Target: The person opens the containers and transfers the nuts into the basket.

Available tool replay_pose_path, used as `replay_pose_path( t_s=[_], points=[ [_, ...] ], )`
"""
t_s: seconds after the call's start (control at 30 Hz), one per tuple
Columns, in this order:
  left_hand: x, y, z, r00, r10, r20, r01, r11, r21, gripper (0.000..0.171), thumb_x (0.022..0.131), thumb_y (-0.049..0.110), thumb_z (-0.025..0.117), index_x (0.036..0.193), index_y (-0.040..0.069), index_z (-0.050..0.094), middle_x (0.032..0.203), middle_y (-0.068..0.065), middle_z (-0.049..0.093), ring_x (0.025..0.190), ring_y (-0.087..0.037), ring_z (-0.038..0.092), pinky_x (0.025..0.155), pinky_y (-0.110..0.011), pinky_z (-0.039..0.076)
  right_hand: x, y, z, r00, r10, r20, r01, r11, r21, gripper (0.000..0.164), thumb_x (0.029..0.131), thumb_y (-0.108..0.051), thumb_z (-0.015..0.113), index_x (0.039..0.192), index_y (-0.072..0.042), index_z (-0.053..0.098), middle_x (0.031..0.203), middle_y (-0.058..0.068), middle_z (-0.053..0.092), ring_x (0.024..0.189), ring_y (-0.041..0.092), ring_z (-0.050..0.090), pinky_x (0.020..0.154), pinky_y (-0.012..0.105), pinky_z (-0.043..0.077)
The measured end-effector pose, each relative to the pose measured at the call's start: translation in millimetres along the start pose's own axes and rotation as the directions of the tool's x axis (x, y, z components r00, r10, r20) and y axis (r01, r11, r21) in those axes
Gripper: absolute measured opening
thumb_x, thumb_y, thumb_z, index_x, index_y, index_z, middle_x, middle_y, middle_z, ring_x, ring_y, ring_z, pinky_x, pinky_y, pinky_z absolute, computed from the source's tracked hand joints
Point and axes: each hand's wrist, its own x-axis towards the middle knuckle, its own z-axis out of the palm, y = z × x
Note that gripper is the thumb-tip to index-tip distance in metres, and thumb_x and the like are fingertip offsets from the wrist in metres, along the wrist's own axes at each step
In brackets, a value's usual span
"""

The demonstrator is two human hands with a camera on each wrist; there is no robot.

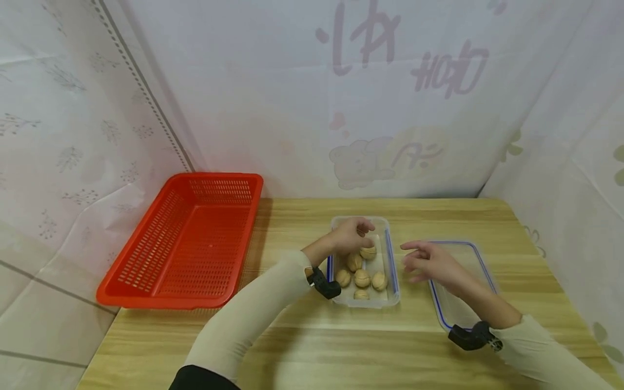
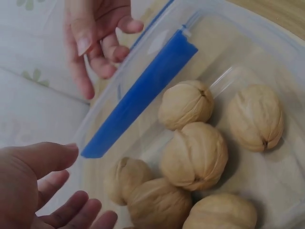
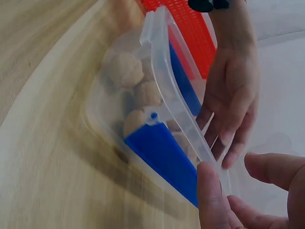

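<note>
Two hands at a clear box of walnuts.
The left hand is over the far part of the clear box, its fingers loosely bent and grasping nothing; whether it touches the box's rim cannot be told. At least 6 walnuts lie inside the box, 1 of them just below the left fingertips. The right hand, fingers released and spread, is to the right of the box, partly above the blue-edged lid, which lies on the wooden table. A red basket stands at left.
</note>
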Motion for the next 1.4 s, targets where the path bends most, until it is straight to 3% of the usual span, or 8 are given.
replay_pose_path(
  t_s=[0.23,0.5,0.77,0.97,1.4],
  points=[
    [5.3,-1.6,13.4,1.000,-0.005,0.010,0.004,0.999,0.040,0.040,0.091,0.004,0.073,0.129,-0.003,0.062,0.132,-0.021,0.060,0.124,-0.033,0.056,0.105,-0.038,0.046,8.7,5.4,11.0,1.000,0.013,-0.008,-0.012,0.999,0.039,0.059,0.099,-0.005,0.063,0.148,0.013,0.035,0.116,0.024,0.063,0.098,0.024,0.067,0.078,0.040,0.062],
    [4.9,-0.6,19.2,0.997,-0.070,-0.013,0.071,0.995,0.069,0.040,0.087,-0.003,0.076,0.125,-0.002,0.064,0.127,-0.020,0.063,0.124,-0.033,0.057,0.105,-0.039,0.047,16.3,11.8,17.4,1.000,0.025,-0.013,-0.024,0.998,0.060,0.058,0.099,-0.004,0.063,0.147,0.012,0.035,0.117,0.023,0.063,0.094,0.021,0.067,0.078,0.039,0.062],
    [4.6,-3.9,25.0,0.997,-0.072,-0.024,0.075,0.981,0.179,0.037,0.085,-0.003,0.076,0.121,0.001,0.067,0.121,-0.018,0.067,0.113,-0.027,0.063,0.096,-0.031,0.051,16.7,11.6,20.3,0.999,0.037,-0.024,-0.035,0.996,0.080,0.058,0.098,-0.003,0.064,0.146,0.011,0.035,0.113,0.019,0.062,0.089,0.018,0.066,0.075,0.036,0.062],
    [4.5,-5.9,29.9,0.997,-0.081,-0.003,0.079,0.965,0.250,0.038,0.085,0.003,0.079,0.122,0.004,0.068,0.127,-0.014,0.066,0.116,-0.023,0.061,0.098,-0.028,0.050,16.4,11.3,22.2,0.999,0.032,-0.021,-0.030,0.995,0.090,0.058,0.098,-0.002,0.063,0.147,0.012,0.034,0.107,0.013,0.062,0.088,0.017,0.065,0.073,0.035,0.062],
    [7.3,-7.8,28.5,0.997,-0.077,0.004,0.074,0.971,0.229,0.040,0.088,0.003,0.077,0.127,0.002,0.069,0.128,-0.012,0.068,0.116,-0.022,0.062,0.101,-0.028,0.049,16.5,13.3,22.3,1.000,0.019,-0.015,-0.017,0.994,0.111,0.059,0.098,-0.002,0.064,0.147,0.012,0.033,0.102,0.008,0.063,0.089,0.016,0.065,0.072,0.035,0.062]
  ],
)
